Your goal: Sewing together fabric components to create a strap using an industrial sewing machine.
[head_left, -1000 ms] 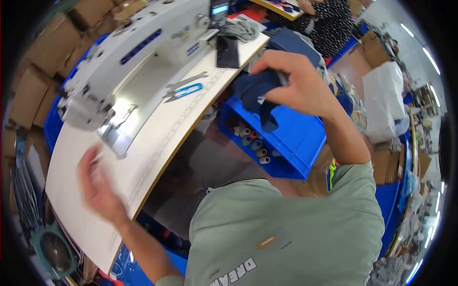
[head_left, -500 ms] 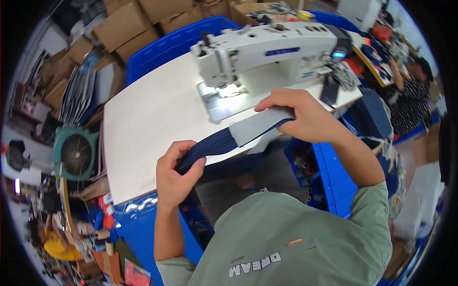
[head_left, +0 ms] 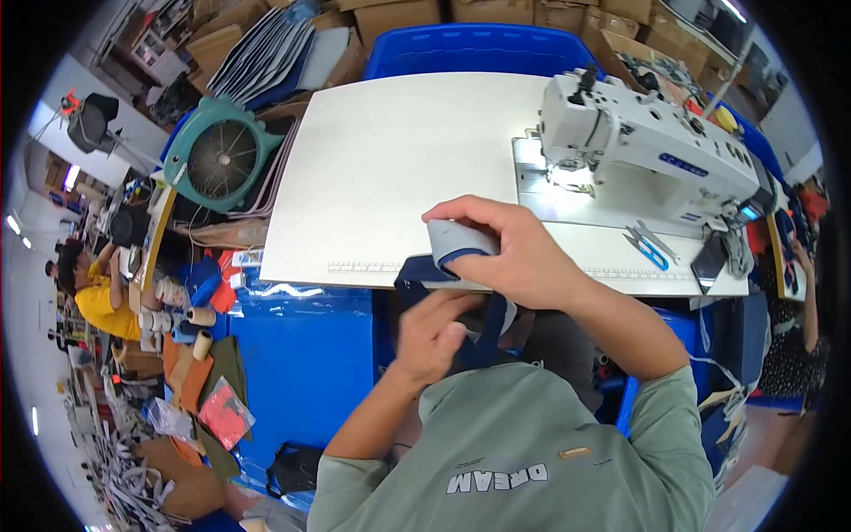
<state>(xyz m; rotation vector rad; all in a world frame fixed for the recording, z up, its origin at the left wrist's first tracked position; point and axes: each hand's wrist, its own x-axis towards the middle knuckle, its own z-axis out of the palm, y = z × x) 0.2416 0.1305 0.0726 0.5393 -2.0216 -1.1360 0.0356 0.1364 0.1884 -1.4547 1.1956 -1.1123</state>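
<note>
My right hand point(head_left: 523, 253) is closed on a navy fabric strip point(head_left: 414, 271) with a light grey patch, its grey part folded over between thumb and fingers. The strip is held above the front edge of the white table, and its lower part hangs toward my lap. Just below it is my left hand point(head_left: 430, 337), blurred, with fingers bent close to the hanging fabric; whether it grips the strip does not show. To the right stands a white sewing machine point(head_left: 656, 146), its lamp lighting the needle plate point(head_left: 532, 182).
Blue-handled thread snips point(head_left: 651, 253) and a wrench point(head_left: 658, 238) lie on the white table point(head_left: 390, 160), near a phone point(head_left: 709, 264). A green fan point(head_left: 222, 155) stands left of the table. Blue bins point(head_left: 479, 51) and cardboard boxes line the back. Co-workers sit at both sides.
My view has swung left, so the machine sits farther right. The strip, earlier stretched between both hands, is now folded in my right hand; my left hand has shifted below it.
</note>
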